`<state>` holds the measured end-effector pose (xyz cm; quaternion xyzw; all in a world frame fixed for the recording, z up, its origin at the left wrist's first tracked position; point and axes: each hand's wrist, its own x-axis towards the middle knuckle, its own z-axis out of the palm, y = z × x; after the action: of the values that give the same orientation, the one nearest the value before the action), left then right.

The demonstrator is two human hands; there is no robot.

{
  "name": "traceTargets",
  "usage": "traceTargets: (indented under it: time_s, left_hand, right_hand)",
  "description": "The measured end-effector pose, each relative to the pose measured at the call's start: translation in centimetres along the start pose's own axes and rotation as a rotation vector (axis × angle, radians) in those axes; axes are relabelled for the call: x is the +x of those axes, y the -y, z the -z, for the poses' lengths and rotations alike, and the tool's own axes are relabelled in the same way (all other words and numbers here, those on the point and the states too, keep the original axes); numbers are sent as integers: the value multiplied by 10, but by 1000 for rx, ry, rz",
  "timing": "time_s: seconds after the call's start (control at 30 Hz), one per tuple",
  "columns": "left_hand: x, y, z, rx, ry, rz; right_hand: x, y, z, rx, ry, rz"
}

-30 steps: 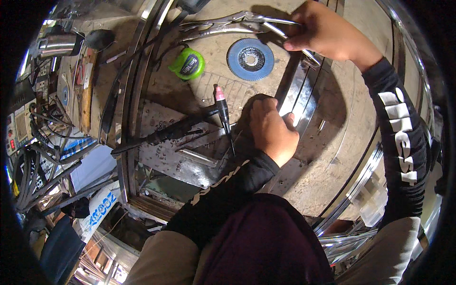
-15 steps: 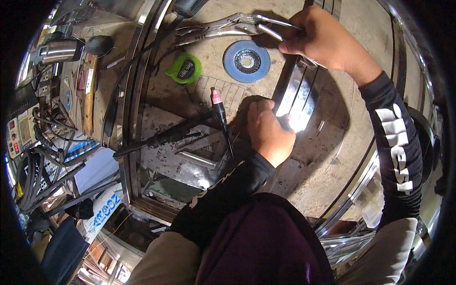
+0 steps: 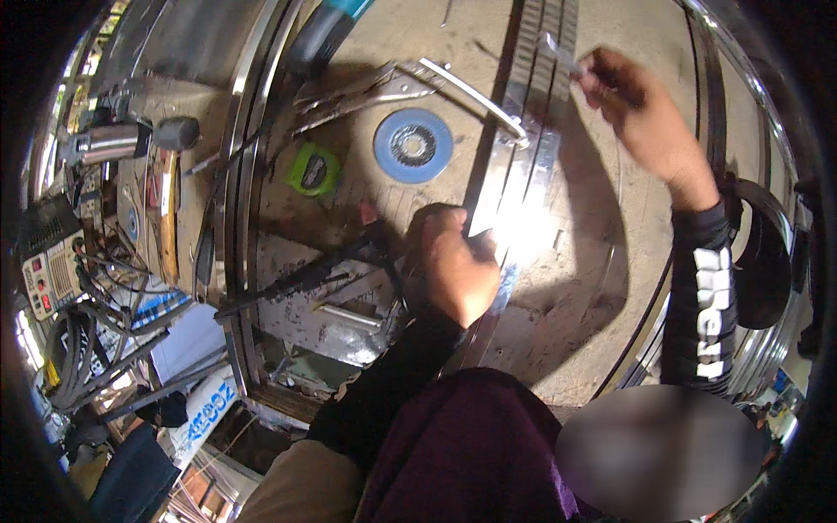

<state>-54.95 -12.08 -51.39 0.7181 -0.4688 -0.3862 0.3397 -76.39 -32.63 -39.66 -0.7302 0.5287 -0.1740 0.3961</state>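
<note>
My left hand (image 3: 462, 272) is closed on the edge of the shiny metal bars (image 3: 514, 179), which lie side by side lengthwise on the bench. Beyond it, my right hand (image 3: 629, 100) hovers beside the bars' far part, fingers bent and blurred. A small shiny strip (image 3: 558, 57) shows at its fingertips, too smeared to name. Locking clamp pliers (image 3: 384, 91) lie left of the bars, one long jaw reaching across onto them. Close by are a blue flap disc (image 3: 412, 146), a green tape measure (image 3: 312, 169) and a dark marker-like tool with a pink end (image 3: 369, 213).
A dark and teal power tool (image 3: 318, 35) lies at the far left of the bench, near a metal frame (image 3: 240, 183). Further left are a hammer (image 3: 170, 192), a welding machine (image 3: 54, 270) and bundled cables (image 3: 74, 340). A thin dark bar (image 3: 301, 277) crosses a metal plate.
My right hand has left the clamp pliers and moved right and slightly nearer. The pliers now rest with a jaw on the bars. My left hand stays closed on the bars; the view has shifted.
</note>
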Motion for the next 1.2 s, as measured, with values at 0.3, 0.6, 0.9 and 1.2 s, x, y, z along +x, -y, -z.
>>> traceTargets:
  time_s: [0.3, 0.6, 0.9, 1.2]
  left_hand:
    - [-1, -8, 19, 237, 0, -53]
    - [6, -19, 24, -59, 164, 355]
    - [2, 12, 21, 98, 95, 80]
    - [6, -6, 24, -67, 118, 166]
  right_hand:
    - [-51, 1, -65, 54, -480, 143]
    - [-51, 4, -75, 93, -639, 164]
    - [-46, -9, -91, 56, -464, 144]
    - [-48, -7, -86, 14, -494, 190]
